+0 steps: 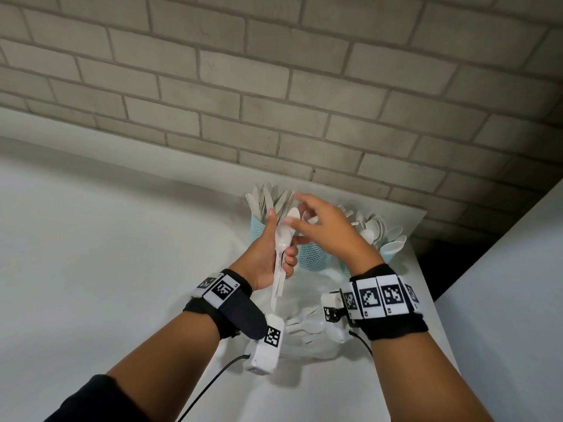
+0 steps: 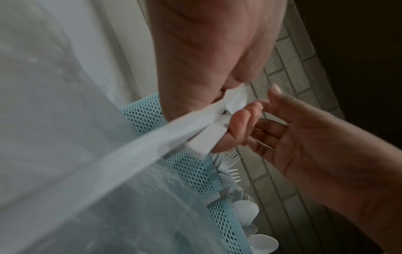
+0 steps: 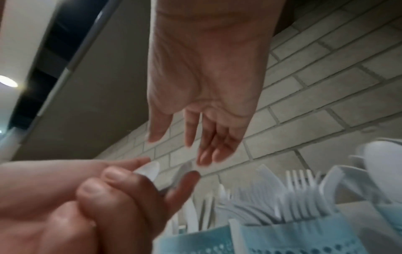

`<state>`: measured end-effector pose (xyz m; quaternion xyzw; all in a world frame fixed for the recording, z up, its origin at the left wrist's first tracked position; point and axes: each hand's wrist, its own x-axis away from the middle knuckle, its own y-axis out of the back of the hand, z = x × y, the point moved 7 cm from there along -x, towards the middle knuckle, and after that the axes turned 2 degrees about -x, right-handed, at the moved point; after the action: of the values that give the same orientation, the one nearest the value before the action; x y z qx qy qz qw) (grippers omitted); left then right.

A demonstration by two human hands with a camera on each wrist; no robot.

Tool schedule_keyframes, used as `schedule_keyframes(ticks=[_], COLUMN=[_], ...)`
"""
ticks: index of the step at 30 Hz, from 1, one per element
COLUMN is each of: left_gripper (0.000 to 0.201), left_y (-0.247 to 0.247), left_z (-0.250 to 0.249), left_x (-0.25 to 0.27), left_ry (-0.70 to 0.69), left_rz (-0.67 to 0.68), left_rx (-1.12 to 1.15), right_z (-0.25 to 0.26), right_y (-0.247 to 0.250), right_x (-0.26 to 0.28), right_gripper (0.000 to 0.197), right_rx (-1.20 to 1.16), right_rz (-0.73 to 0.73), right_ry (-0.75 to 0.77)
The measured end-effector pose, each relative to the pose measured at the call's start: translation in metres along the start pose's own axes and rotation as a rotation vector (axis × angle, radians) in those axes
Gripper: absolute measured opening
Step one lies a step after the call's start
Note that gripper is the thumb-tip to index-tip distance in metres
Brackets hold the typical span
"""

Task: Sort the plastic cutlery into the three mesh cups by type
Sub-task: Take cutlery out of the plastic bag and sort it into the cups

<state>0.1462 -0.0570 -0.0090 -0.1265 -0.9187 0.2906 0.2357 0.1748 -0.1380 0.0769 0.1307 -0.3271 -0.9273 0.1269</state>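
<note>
Table [image 1: 106, 239], white and set against a brick wall [image 1: 274, 86], carried three blue mesh cups: knives cup [image 1: 259, 229], forks cup [image 1: 312, 254] and spoons cup [image 1: 393, 254]. A clear bowl [image 1: 304, 351] held loose spoons. The left hand [image 1: 268, 257] had its grip clenched around a bundle of white cutlery [image 1: 280, 263], spoon bowls up. The right hand [image 1: 326, 229] hovered over it with its grip released.
</note>
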Motion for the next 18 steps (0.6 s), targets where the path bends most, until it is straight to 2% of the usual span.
schedule_keyframes(ticks=[1, 3, 11, 13, 18], left_gripper=[0.078, 0.083, 0.092, 0.093, 0.082], left_y=[-0.002, -0.004, -0.001, -0.002, -0.006], left_z=[-0.001, -0.002, -0.001, 0.001, 0.007], left_x=[0.001, 0.003, 0.008, 0.009, 0.007], left_ry=[-0.006, -0.02, -0.015, -0.009, 0.008], left_rz=[-0.005, -0.011, -0.011, 0.002, 0.016], left_rx=[-0.003, -0.016, 0.007, 0.003, -0.107], right_z=[0.0, -0.004, -0.014, -0.016, -0.023], right_y=[-0.008, -0.016, -0.028, -0.03, -0.024], right_x=[0.001, 0.003, 0.002, 0.003, 0.003], right_gripper=[0.058, 0.062, 0.072, 0.068, 0.044], right_rx=[0.018, 0.044, -0.231, -0.3, -0.357], right_rz=[0.081, 0.136, 0.047, 0.028, -0.044], right_ry=[-0.016, -0.031, -0.047, -0.046, -0.052])
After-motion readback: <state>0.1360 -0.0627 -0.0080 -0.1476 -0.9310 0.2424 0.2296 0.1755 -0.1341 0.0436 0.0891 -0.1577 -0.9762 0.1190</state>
